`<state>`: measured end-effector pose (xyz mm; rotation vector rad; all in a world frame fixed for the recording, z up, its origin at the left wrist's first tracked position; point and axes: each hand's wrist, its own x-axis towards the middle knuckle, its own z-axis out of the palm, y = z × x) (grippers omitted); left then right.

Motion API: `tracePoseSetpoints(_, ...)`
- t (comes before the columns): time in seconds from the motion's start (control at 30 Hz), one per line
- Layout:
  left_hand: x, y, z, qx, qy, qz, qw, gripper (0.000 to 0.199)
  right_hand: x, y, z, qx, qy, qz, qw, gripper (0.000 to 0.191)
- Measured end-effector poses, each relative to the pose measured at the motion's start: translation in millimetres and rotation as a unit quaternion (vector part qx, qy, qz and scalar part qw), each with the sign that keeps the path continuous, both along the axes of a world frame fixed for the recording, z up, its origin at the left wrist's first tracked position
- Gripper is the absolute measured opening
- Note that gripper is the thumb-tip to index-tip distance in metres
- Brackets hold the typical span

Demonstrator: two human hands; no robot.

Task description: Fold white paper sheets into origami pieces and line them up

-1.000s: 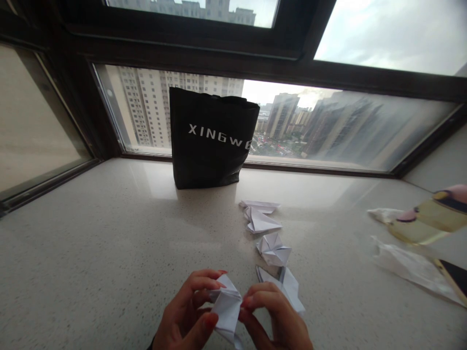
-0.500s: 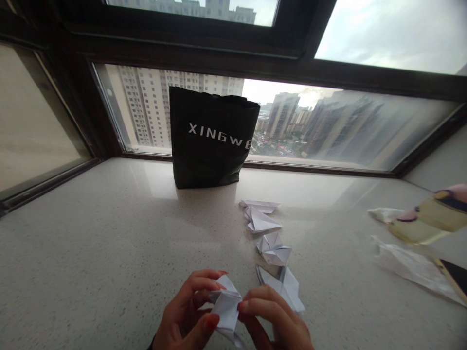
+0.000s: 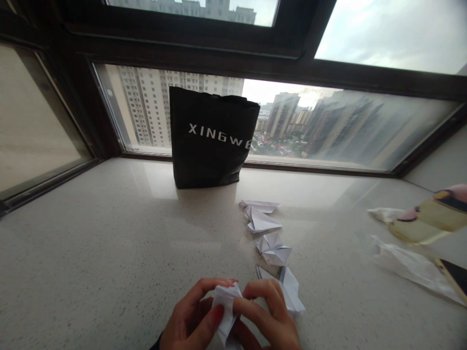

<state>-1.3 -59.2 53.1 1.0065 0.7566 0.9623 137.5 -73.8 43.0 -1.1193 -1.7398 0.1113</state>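
Observation:
Low in the head view, a piece of folded white paper (image 3: 225, 311) is held between both hands above the pale speckled counter (image 3: 120, 262). My left hand (image 3: 195, 313) is closed on its left side, thumb across the front and fingertips over the top. On the right side, my right hand (image 3: 268, 311) pinches it; some of those fingers are hidden behind the paper. Just beyond my right hand lies a folded paper shape (image 3: 292, 291), partly covered by the fingers. Farther back are a many-pointed paper piece (image 3: 274, 249) and two flatter folded ones (image 3: 260, 220).
A black bag (image 3: 213, 141) with white lettering stands by the window. To the right are a yellowish transparent bottle (image 3: 426, 221), a crumpled white wrapper (image 3: 412, 260) and a dark-screened phone (image 3: 454, 274) at the frame edge.
The paper in my hands has turned and looks narrower. My left fingers reach farther over its top, and my right fingers have shifted on its side. The pieces on the counter lie unmoved.

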Motion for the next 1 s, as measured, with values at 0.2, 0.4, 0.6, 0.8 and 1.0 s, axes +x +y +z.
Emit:
tracePoseSetpoints(0.2, -2.5, 1.3, -2.9, 0.027, 0.022, 0.009, 0.999, 0.029, 7.1, 2.5, 2.4, 0.009, -0.112, 0.015, 0.994, 0.019)
tracePoseSetpoints(0.4, -3.9, 2.9, -8.5, 0.037, 0.003, 0.013, 0.999, 0.038, 14.4, 4.2, 5.6, 0.04, -0.1, -0.033, 0.994, 0.007)
tracePoseSetpoints(0.6, -2.0, -1.0, -3.3, 0.124, 0.119, 0.083, 0.982, 0.024, 15.0, 7.8, 5.6, -0.003, -0.144, 0.025, 0.989, 0.012)
tracePoseSetpoints(0.8, -4.6, -2.2, -11.1, 0.199, 0.146, 0.109, 0.963, 0.031, 16.2, 9.0, 6.6, -0.037, -0.165, 0.02, 0.985, 0.011)
tracePoseSetpoints(1.0, -5.4, 3.0, -13.2, 0.202, 0.107, 0.118, 0.966, 0.032, 9.1, 15.5, 0.5, -0.342, 0.132, 0.081, 0.927, 0.019)
